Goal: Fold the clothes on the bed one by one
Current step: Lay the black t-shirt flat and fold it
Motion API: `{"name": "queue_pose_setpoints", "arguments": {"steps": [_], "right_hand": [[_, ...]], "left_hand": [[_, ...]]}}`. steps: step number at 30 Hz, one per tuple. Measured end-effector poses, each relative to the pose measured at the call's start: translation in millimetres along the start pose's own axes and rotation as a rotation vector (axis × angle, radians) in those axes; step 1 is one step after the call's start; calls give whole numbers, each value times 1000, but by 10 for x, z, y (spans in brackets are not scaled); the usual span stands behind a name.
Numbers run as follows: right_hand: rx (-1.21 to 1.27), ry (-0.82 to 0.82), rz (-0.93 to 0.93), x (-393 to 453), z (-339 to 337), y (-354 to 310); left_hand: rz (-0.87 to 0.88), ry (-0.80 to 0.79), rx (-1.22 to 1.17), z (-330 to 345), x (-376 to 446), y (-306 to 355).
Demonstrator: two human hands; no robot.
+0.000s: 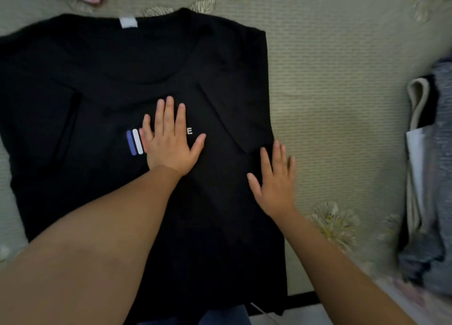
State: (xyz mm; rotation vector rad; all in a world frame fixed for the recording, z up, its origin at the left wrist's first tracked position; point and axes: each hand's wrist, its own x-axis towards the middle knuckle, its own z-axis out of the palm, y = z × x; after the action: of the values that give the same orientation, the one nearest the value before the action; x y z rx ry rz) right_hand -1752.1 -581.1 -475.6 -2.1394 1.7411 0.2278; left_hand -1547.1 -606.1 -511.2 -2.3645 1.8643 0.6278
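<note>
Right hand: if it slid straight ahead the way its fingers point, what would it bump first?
Probably the folded-in sleeve of the black T-shirt; the right hand has its fingertips about at its lower edge.

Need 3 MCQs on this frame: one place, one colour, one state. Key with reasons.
1. Where does the left hand rest?
A. on the T-shirt's chest print
B. on the pink cloth
C. on the pile of clothes

2. What colour is the T-shirt?
A. white
B. black
C. red

3. How is the shirt's right-side sleeve?
A. spread outward
B. folded in over the body
C. rolled up

Key: 1 A, the palm covers part of the lettering; 2 B, black all over; 3 B, the sleeve lies over the body, by the right hand.
</note>
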Motion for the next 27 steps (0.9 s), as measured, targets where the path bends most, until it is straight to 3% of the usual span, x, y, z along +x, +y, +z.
{"name": "queue_pose_setpoints", "arguments": {"steps": [10, 14, 18, 22, 27], "right_hand": [[-62, 45, 25, -12, 227, 90], [-5, -24, 39, -31, 303, 146], [-39, -34, 46, -41, 325, 173], [-51, -26, 50, -47, 362, 177], [47, 22, 24, -113, 321, 203]], "left_hand": [[11, 47, 18, 55, -9, -4], [16, 38, 6, 10, -18, 0], [124, -34, 10, -86, -110, -23], [252, -65, 87, -94, -574, 18], [283, -173, 79, 89, -1579, -24]]}}
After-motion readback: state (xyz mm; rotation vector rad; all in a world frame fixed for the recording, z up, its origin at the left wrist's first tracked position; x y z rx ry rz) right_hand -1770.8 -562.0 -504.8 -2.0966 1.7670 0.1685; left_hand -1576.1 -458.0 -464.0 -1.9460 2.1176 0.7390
